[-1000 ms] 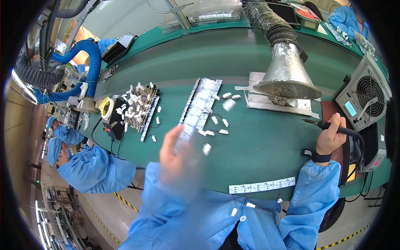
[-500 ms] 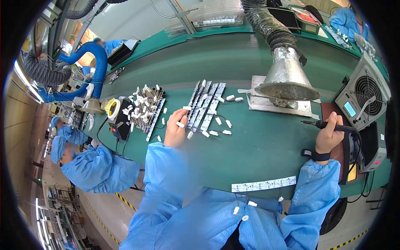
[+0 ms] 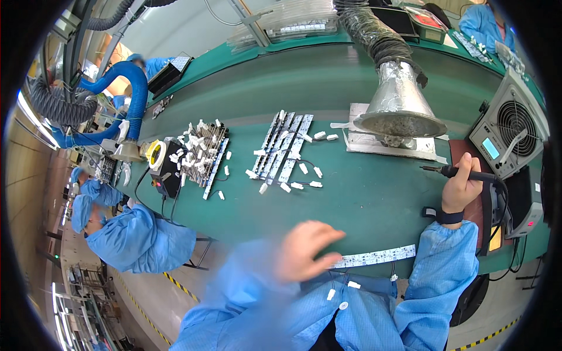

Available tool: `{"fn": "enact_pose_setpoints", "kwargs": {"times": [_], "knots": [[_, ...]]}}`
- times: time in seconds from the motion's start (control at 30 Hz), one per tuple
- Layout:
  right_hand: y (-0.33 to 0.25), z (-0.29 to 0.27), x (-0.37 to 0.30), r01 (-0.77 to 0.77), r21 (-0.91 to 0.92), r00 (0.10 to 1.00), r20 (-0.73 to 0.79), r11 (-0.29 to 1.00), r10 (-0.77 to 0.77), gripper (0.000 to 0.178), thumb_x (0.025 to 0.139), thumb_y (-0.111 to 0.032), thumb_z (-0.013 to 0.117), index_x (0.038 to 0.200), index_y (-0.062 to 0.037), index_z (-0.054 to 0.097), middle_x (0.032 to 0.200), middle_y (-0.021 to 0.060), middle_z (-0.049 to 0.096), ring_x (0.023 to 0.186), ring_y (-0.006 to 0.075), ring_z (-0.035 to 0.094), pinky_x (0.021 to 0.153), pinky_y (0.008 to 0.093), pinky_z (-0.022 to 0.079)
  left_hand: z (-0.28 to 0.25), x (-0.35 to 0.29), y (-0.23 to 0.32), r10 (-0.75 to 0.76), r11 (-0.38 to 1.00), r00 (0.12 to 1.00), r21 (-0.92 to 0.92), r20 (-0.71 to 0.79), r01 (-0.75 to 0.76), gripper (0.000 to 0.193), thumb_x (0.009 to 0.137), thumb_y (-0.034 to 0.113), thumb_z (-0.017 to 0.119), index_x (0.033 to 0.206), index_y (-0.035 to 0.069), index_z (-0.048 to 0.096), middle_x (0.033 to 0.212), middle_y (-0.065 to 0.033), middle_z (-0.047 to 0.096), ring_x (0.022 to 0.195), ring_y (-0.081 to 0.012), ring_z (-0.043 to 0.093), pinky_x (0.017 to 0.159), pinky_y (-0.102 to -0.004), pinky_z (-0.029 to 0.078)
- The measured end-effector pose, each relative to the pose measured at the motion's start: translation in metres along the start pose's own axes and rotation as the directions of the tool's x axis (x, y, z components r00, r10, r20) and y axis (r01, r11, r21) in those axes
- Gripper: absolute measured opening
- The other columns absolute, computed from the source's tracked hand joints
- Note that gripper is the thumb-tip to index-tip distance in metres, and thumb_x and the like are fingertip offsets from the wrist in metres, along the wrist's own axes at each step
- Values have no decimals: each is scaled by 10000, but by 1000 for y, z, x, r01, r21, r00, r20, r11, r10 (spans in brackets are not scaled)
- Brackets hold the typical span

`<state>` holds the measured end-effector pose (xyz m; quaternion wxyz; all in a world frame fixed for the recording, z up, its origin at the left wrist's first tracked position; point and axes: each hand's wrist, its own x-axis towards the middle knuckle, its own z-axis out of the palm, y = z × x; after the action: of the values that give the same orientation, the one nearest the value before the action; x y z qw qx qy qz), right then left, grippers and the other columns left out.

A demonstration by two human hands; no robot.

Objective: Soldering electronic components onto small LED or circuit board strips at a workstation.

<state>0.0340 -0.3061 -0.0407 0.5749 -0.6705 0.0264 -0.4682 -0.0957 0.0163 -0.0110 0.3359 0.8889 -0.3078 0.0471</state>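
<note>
Left hand (image 3: pixel 307 251) open by circuit strip (image 3: pixel 377 256), right hand (image 3: pixel 462 186) gripping soldering iron (image 3: pixel 449 171).
Strip at near edge of tabletop (image 3: pixel 363 202), iron toward right edge.

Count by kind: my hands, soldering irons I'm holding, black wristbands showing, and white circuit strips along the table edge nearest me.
Left hand and right hand: 2
Soldering iron: 1
Black wristband: 1
White circuit strip: 1
Total: 5

I'm getting a pretty bright feed: soft glare on the cone (image 3: pixel 401 96), left hand (image 3: pixel 301 253) well below-left of it all blurry, fisheye bending edges into black.
</note>
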Motion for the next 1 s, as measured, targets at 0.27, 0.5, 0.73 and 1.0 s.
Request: {"fn": "enact_pose_setpoints", "kwargs": {"times": [0.27, 0.5, 0.73, 1.0], "knots": [[-1, 3, 2, 9, -1, 999, -41, 1000, -9, 386, 979, -157, 538, 633, -44, 412, 612, -33, 377, 589, 49, 333, 536, 225, 280, 32, 15, 20, -28, 998, 951, -38, 307, 42, 411, 807, 248, 711, 1148, 45, 605, 972, -104, 523, 949, -271, 551, 805, -362, 446], [-12, 0, 2, 46, 30, 992, -119, 999, -42, 361, 963, -118, 532, 629, -46, 416, 607, -20, 400, 585, 52, 350, 536, 222, 281, 3, 66, -15, -131, 944, 983, -286, 126, 163, 328, 841, 172, 695, 1125, 16, 648, 966, -150, 619, 889, -301, 637, 798, -377, 503], [-32, 11, -16, 112, 45, 992, -60, 993, -109, 312, 944, -99, 522, 659, 7, 453, 636, 39, 456, 598, 96, 402, 560, 243, 315, 19, 91, -43, -202, 809, 953, -509, 226, 292, 423, 909, 105, 594, 1307, -13, 513, 1165, -188, 633, 1096, -293, 616, 932, -378, 475], [-60, 27, -52, 237, 296, 869, 362, 925, -338, 286, 917, -111, 457, 647, -41, 392, 554, 41, 389, 492, 119, 317, 469, 307, 233, 29, 89, -45, -239, 824, 961, -495, 139, 277, 384, 893, 13, 522, 1275, -23, 508, 1169, -199, 620, 1094, -335, 609, 925, -389, 479]]}}
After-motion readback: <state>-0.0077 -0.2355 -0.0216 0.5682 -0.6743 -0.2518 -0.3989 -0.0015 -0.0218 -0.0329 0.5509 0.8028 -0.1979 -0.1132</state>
